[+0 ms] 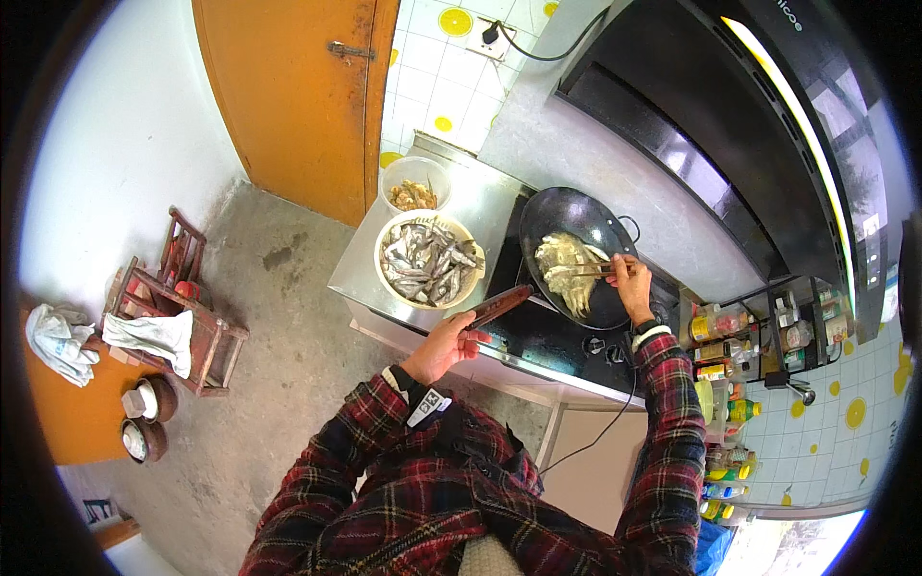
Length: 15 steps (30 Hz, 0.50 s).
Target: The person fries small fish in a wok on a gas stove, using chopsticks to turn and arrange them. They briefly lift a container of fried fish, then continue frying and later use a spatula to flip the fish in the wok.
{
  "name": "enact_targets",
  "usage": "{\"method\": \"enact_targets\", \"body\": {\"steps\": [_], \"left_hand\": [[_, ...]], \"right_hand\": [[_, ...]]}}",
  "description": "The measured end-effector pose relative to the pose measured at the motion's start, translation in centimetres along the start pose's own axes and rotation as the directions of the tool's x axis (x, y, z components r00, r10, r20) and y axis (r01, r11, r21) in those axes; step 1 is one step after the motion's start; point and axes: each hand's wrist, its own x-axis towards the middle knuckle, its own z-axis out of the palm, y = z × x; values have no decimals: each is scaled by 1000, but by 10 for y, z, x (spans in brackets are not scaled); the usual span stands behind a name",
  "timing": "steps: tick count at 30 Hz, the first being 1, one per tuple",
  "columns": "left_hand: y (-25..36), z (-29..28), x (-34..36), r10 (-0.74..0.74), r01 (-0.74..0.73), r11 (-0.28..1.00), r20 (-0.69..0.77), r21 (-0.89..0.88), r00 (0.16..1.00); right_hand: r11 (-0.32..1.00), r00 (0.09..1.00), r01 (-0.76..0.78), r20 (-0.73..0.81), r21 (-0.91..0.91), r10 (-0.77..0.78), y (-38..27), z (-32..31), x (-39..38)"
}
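Note:
A black wok (607,235) sits tilted on the stove. Pale, battered-looking fish pieces (565,264) lie in a heap inside it. From its near left side juts a brown wooden handle (501,305), and my left hand (444,348) holds the end of it between thumb and fingers. My right hand (631,286) grips a pair of chopsticks (588,270) over the wok's right side, with the tips on the fish pieces. To the left, a cream plastic basket (388,285) is filled with small silvery fish (429,261).
Behind the basket stands a translucent tub (405,169) of orange-brown food on the steel counter (362,276). A range hood (691,125) overhangs the stove (567,346). Bottles (715,326) and a rack (783,331) line the right wall. A wooden chair (216,350) stands at the left.

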Motion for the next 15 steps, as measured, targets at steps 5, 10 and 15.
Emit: {"method": "enact_targets", "body": {"steps": [5, 10, 15], "left_hand": [[1, 3, -4, 5, -4, 1000, -29, 22, 1000], [0, 2, -3, 14, -14, 1000, 2, 12, 1000], [1, 2, -2, 18, -18, 1000, 8, 14, 1000]], "right_hand": [[1000, 998, -23, -62, -14, 22, 3, 7, 5], [972, 994, -84, -48, 219, 97, -2, 4, 2], [983, 994, -94, -36, 159, 101, -4, 6, -5]]}}
